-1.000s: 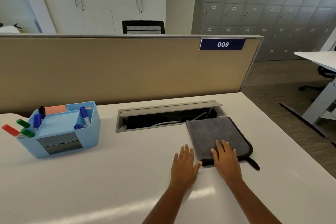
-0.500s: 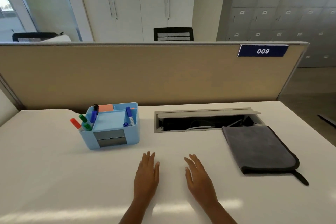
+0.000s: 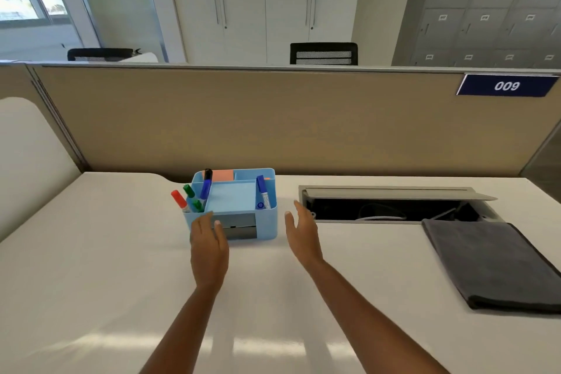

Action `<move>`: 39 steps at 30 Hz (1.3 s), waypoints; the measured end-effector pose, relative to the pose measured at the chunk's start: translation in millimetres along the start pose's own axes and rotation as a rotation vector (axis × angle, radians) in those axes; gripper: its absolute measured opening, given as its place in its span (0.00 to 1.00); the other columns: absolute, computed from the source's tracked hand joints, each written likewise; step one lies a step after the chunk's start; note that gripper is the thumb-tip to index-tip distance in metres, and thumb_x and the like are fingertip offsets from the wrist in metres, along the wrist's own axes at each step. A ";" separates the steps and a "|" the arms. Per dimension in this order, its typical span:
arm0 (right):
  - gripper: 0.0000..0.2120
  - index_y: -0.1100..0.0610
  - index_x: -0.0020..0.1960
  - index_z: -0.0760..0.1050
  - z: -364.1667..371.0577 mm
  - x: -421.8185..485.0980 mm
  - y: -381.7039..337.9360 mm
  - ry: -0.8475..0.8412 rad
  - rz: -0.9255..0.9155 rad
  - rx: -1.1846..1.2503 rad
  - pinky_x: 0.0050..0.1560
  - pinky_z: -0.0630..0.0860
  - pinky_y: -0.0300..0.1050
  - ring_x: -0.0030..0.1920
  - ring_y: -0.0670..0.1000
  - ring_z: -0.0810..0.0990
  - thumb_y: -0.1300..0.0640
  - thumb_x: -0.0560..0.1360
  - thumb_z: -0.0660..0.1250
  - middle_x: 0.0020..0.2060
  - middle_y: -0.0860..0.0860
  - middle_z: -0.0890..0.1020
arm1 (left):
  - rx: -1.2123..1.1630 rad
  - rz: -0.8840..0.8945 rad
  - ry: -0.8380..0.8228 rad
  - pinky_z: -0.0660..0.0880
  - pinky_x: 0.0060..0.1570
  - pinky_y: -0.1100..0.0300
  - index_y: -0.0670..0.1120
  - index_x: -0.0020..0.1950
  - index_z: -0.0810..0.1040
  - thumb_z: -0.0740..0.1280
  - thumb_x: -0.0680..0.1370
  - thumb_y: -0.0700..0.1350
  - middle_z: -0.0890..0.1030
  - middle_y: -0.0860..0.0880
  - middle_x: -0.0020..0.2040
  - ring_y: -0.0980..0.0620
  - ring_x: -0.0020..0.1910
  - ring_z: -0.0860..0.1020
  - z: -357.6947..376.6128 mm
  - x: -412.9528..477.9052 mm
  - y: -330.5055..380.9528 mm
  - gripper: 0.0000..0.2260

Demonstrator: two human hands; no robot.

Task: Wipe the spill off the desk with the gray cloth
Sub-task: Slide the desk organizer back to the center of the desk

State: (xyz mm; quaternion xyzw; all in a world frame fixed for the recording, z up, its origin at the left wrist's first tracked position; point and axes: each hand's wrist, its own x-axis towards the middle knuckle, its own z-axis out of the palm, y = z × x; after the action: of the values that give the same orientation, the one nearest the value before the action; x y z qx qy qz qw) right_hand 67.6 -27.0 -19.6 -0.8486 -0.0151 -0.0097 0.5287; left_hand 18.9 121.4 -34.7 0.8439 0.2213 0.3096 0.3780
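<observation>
The folded gray microfibre cloth with dark edging [image 3: 491, 264] lies flat at the right of the white bench [image 3: 106, 267], just in front of the open cable tray and well apart from both hands. The left hand [image 3: 209, 246] and right hand [image 3: 303, 237] are spread open and empty either side of the light-blue plastic organiser [image 3: 239, 206]. The cloth looks soft, light and limp, so it would probably be best pinched at its near edge or pressed under a flat palm.
</observation>
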 end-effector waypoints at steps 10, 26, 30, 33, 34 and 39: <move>0.20 0.63 0.67 0.66 34.3 45.7 -25.8 -0.132 0.456 0.287 0.45 0.67 0.44 0.49 0.52 0.70 0.52 0.80 0.54 0.56 0.58 0.75 | -0.331 -0.686 0.031 0.67 0.65 0.47 0.37 0.67 0.63 0.52 0.81 0.47 0.69 0.36 0.67 0.38 0.65 0.69 -8.8 68.0 -10.5 0.19; 0.16 0.55 0.31 0.65 11.6 9.2 -17.7 0.057 0.327 0.171 0.37 0.74 0.46 0.43 0.53 0.75 0.59 0.77 0.62 0.43 0.58 0.76 | -0.269 -0.630 -0.009 0.73 0.55 0.46 0.32 0.55 0.73 0.55 0.80 0.44 0.77 0.35 0.50 0.36 0.53 0.75 -19.0 39.5 -0.4 0.16; 0.11 0.58 0.36 0.68 -19.1 -9.6 -7.5 0.098 0.364 0.199 0.49 0.80 0.57 0.43 0.54 0.75 0.61 0.76 0.62 0.42 0.55 0.76 | -0.337 -0.603 -0.040 0.66 0.40 0.54 0.37 0.43 0.71 0.56 0.80 0.44 0.72 0.41 0.40 0.44 0.42 0.70 -15.3 15.5 19.3 0.12; 0.16 0.55 0.30 0.66 -48.1 -18.7 1.4 0.160 0.387 0.194 0.40 0.77 0.50 0.47 0.61 0.79 0.62 0.75 0.63 0.35 0.54 0.76 | -0.368 -0.593 -0.094 0.64 0.41 0.56 0.38 0.41 0.70 0.57 0.80 0.44 0.73 0.41 0.40 0.45 0.41 0.70 -7.8 -4.1 38.0 0.12; 0.17 0.54 0.29 0.66 -59.5 -21.8 3.9 0.182 0.399 0.186 0.41 0.78 0.51 0.49 0.62 0.80 0.62 0.75 0.63 0.34 0.54 0.76 | -0.373 -0.589 -0.114 0.64 0.42 0.56 0.38 0.41 0.70 0.56 0.80 0.44 0.73 0.41 0.41 0.44 0.42 0.70 -4.6 -11.9 45.1 0.12; 0.10 0.60 0.34 0.70 -104.4 -27.7 15.1 0.248 0.433 0.104 0.52 0.79 0.60 0.43 0.59 0.79 0.61 0.74 0.65 0.47 0.65 0.82 | -0.361 -0.589 -0.188 0.69 0.44 0.49 0.33 0.46 0.74 0.56 0.80 0.44 0.74 0.38 0.42 0.39 0.44 0.73 12.8 -44.0 73.0 0.15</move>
State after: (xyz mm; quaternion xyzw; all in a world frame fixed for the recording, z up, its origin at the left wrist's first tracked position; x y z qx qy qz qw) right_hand 40.4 -127.8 12.0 -0.7961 0.2315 0.0005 0.5592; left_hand 6.6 43.2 -0.4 0.6881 0.3613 0.1426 0.6129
